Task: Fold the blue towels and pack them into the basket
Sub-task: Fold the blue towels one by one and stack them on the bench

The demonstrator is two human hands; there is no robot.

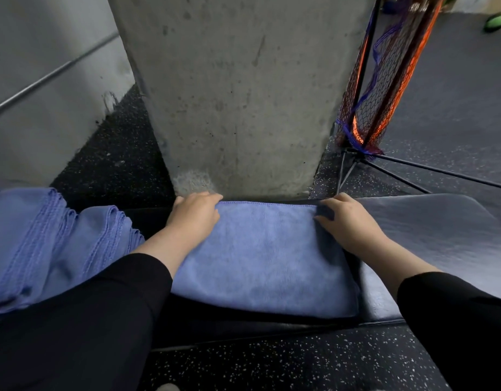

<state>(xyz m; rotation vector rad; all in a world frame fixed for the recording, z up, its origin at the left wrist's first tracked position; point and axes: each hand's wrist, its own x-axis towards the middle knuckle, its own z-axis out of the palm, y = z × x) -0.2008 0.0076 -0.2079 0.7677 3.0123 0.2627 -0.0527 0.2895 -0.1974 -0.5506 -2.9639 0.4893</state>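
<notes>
A blue towel (265, 255) lies spread flat on a dark padded bench (441, 235) in front of me. My left hand (194, 214) grips the towel's far left corner with curled fingers. My right hand (346, 218) pinches the far right corner, where the cloth bunches darkly under the fingertips. A pile of several more blue towels (52, 244) lies at the left, partly under my left sleeve. A mesh basket (384, 80) with orange and blue trim stands at the back right on a thin black frame.
A concrete pillar (238, 94) rises directly behind the bench. A grey wall (46, 80) with a metal rail runs at the left. Speckled black rubber floor (300, 362) lies below the bench. A green object (496, 22) sits on the floor far right.
</notes>
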